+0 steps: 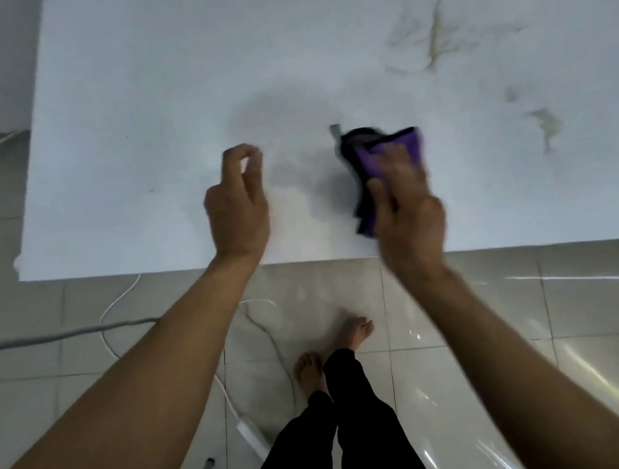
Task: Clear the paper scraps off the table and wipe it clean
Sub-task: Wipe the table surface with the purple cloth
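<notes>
The right hand (pixel 406 202) holds a bunched purple and black cloth (pixel 381 162) near the front edge of the white flat table (pixel 148 98). The left hand (pixel 238 200) hangs just above the table with loosely bent fingers, holding nothing. Brown smears (pixel 435 32) mark the far right side.

White table (pixel 148 98), yellowish smears (pixel 437 32)

Dim, flat, cool light with soft shadows pooled on the table (pixel 125 101) under both hands. Heavy motion blur over the right hand (pixel 406 205) and cloth (pixel 387 153). Glare streaks on floor tiles (pixel 487 309); wide-angle bending at edges.
</notes>
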{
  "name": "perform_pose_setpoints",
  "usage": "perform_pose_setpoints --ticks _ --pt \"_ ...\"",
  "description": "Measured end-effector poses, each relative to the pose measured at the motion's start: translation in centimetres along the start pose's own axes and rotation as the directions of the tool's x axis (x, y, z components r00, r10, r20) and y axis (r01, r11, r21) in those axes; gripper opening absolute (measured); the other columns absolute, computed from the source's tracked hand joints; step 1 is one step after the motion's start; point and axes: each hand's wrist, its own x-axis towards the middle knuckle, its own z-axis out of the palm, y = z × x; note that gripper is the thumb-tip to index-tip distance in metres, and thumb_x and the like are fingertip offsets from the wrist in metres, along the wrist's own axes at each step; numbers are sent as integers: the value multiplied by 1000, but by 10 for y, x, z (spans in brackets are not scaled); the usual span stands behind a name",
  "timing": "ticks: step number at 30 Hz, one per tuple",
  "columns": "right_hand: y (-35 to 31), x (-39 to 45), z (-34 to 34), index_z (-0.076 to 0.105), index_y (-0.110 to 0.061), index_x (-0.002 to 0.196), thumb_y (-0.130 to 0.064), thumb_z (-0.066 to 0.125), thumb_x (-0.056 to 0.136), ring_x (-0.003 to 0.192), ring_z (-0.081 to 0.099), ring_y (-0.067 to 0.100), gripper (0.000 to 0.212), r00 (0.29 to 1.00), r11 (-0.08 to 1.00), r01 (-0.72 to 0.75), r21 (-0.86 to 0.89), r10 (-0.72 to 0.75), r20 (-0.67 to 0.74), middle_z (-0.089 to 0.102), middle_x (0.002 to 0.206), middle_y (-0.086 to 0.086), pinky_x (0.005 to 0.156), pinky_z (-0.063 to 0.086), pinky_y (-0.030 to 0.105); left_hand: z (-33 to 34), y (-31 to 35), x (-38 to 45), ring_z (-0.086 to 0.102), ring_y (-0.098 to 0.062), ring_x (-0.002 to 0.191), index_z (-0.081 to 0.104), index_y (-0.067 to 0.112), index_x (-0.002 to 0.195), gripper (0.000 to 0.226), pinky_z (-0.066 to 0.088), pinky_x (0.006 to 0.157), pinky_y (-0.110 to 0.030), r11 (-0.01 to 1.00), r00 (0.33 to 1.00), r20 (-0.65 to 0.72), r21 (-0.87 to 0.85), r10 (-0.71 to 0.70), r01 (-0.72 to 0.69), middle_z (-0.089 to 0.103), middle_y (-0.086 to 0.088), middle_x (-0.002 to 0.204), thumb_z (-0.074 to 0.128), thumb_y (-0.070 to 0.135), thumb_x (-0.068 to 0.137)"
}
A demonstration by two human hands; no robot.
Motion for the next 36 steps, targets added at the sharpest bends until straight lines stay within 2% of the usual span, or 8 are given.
perform_pose_setpoints --ticks 7,10,15,18,21,28,32,36 --pt "-57 -34 84 26 -26 155 -48 30 105 153 0 18 55 735 843 534 -64 -425 528 17 164 -3 124 3 46 -47 -55 -3 58 -31 101 62 8 108 25 46 86 -44 975 991 -104 196 -88 107 68 -8 105 44 23 99" --pt "-23 -11 76 39 -22 151 -39 39 104 150 21 23 50 702 781 620 -81 -506 501 33 159 1 123 13 42 -44 -71 -11 45 -34 132 57 5 128 35 33 113 -46 964 1000 -1 266 -1 1 55 -13 139 42 16 98" --pt "50 45 29 50 -12 143 -24 42 101 144 35 31 45 961 971 151 -183 -101 256 45 151 12 115 31 48 -41 -72 -19 34 -32 144 50 1 136 43 8 125 -52 933 988 148 347 45 -94 43 -17 151 33 24 104" --pt "37 56 17 49 -13 143 -27 42 102 139 42 32 44 978 975 -116 -188 145 148 44 152 11 110 36 44 -42 -71 -17 34 -31 145 52 2 133 44 7 125 -52 937 988 147 337 38 -86 43 -16 151 32 28 105" --pt "-16 34 43 59 -13 133 -16 55 98 125 56 35 36 976 980 193 -44 -187 112 58 138 14 103 46 44 -35 -63 -16 34 -28 145 55 3 130 38 5 125 -49 970 993 113 237 22 -49 46 -13 150 34 22 104" --pt "-13 32 75 36 -16 151 -28 41 104 150 22 22 49 635 747 665 0 -566 526 33 159 6 125 9 37 12 -12 8 42 -25 140 61 5 121 34 16 125 -44 999 989 143 -12 42 -41 59 -8 137 33 17 106" --pt "59 99 33 56 -6 137 -17 44 94 138 44 34 46 926 949 294 -116 -252 281 50 146 16 117 28 39 37 13 25 56 -18 117 61 7 122 30 40 103 -20 992 991 97 -97 93 -83 64 -4 122 36 13 107" --pt "60 143 -4 60 -15 133 -29 40 99 126 54 32 42 985 978 -42 -203 75 156 58 139 12 98 40 35 63 31 52 62 -19 68 59 7 108 28 53 66 -37 989 998 41 -142 40 -34 65 -1 80 33 18 107"
